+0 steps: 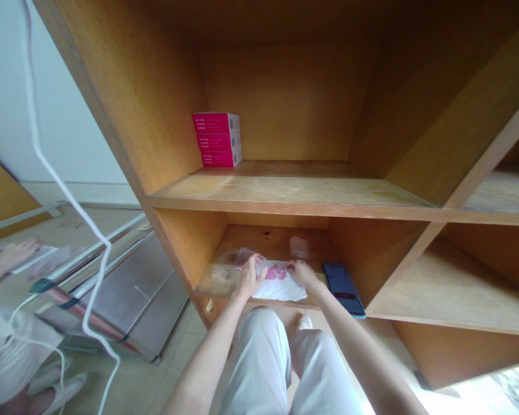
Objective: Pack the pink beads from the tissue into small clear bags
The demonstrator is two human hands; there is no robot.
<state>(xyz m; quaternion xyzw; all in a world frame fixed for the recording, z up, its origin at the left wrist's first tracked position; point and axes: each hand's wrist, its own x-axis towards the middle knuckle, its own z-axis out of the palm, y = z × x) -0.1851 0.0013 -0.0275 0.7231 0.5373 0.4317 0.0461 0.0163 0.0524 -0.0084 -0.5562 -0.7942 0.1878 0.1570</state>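
Observation:
A white sheet [281, 291], cloth or paper, lies on the lower shelf with many small round pink pieces [277, 272] gathered on it. My left hand [249, 279] is at the sheet's left side, its fingers bent together close to a clear plastic bag [243, 255]. A few more pink bits show left of these fingers. At the right end of the pink pieces is my right hand [301, 273], with thumb and fingertips drawn together. Anything held in either hand is too small to make out. Behind the right hand lie clear plastic bags [299, 248].
A dark phone [344, 289] lies at the right of the lower shelf. Three pink boxes [218, 140] are stacked on the upper shelf [294, 187]. At left, a white cable [75, 202] hangs before a metal-framed cart [130, 288] and a seated person [12, 340].

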